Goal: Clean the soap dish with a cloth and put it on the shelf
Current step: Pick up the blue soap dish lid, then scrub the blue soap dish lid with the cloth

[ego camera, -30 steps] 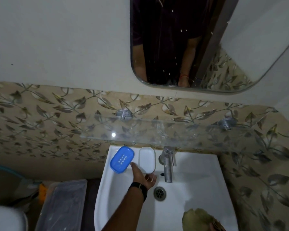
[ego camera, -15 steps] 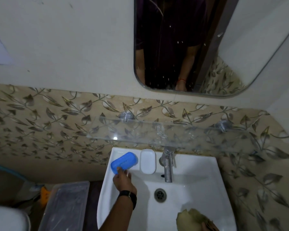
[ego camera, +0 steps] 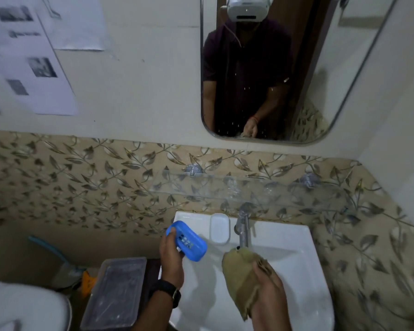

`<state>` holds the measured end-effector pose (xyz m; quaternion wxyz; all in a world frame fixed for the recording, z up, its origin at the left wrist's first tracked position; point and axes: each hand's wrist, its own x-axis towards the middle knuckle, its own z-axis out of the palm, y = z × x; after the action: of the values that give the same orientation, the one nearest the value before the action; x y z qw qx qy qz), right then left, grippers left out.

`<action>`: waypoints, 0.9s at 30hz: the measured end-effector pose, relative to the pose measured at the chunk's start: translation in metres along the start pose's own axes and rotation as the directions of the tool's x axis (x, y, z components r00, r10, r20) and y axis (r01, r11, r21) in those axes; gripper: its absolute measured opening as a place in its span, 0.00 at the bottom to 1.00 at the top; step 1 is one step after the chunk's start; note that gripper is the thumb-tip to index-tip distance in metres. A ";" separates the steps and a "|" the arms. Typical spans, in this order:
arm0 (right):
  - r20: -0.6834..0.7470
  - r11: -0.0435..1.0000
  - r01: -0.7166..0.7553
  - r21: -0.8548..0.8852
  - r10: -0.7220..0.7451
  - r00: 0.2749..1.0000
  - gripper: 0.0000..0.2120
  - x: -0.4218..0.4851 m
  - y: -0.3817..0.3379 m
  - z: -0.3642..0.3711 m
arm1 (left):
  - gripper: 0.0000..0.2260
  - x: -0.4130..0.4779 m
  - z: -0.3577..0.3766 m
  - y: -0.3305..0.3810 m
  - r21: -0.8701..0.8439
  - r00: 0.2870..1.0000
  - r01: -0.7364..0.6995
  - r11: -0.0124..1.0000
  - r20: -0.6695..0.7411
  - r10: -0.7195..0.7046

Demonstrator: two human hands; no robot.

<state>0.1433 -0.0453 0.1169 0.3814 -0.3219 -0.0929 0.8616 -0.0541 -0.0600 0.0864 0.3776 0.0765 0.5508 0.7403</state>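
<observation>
1. Blue soap dish (ego camera: 187, 243) is in the air, tilted, over the left side of the sink (ego camera: 296, 271).
2. Your left hand (ego camera: 171, 253) grips its near end, fingers curled round it.
3. Your right hand (ego camera: 269, 290) clutches the olive cloth (ego camera: 245, 271) just right of the dish. They seem apart, but it's blurry.
4. White tray (ego camera: 220, 228) sits on the back ledge beside the tap (ego camera: 243, 229).
5. Glass shelf (ego camera: 249, 191) runs above.

White sink (ego camera: 296, 271) with chrome tap (ego camera: 243, 231), mirror (ego camera: 332, 68) above, clear box (ego camera: 115, 290) (just left of it), papers (ego camera: 34, 68) on wall.
</observation>
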 end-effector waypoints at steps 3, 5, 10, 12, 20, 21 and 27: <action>0.005 0.961 0.247 -0.122 -0.248 0.969 0.17 -0.013 0.002 0.022 | 0.20 -0.024 0.009 0.019 -0.086 0.991 0.068 0.994 0.123 -0.057; -0.015 0.854 0.455 -0.253 -0.474 0.881 0.13 -0.027 0.005 0.045 | 0.24 -0.043 0.017 0.030 -0.128 0.957 0.182 0.975 0.251 -0.146; 0.144 0.527 0.506 -0.683 -0.581 0.801 0.08 -0.038 0.010 0.075 | 0.30 -0.084 0.056 0.048 -0.145 0.876 0.308 0.940 0.428 -0.221; 0.331 0.252 0.538 -0.804 -0.562 0.758 0.16 -0.048 0.012 0.072 | 0.31 -0.093 0.068 0.052 -0.153 0.856 0.356 0.922 0.449 -0.256; 0.404 -0.118 0.487 -0.865 -0.738 0.541 0.14 -0.054 -0.036 0.071 | 0.24 -0.118 0.089 0.042 -0.089 0.796 0.372 0.924 0.542 -0.268; 0.407 -0.104 0.496 -0.862 -0.726 0.555 0.13 -0.056 -0.039 0.072 | 0.24 -0.119 0.092 0.043 -0.094 0.796 0.377 0.921 0.541 -0.271; 0.509 -0.252 0.461 -0.851 -0.616 0.602 0.07 -0.076 -0.050 0.072 | 0.27 -0.122 0.100 0.046 -0.057 0.798 0.350 0.935 0.542 -0.265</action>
<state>0.1662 -0.0591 0.2293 0.4073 -0.4558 -0.7418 0.2757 0.0630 -0.0678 0.2023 0.6338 0.1558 0.3725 0.6598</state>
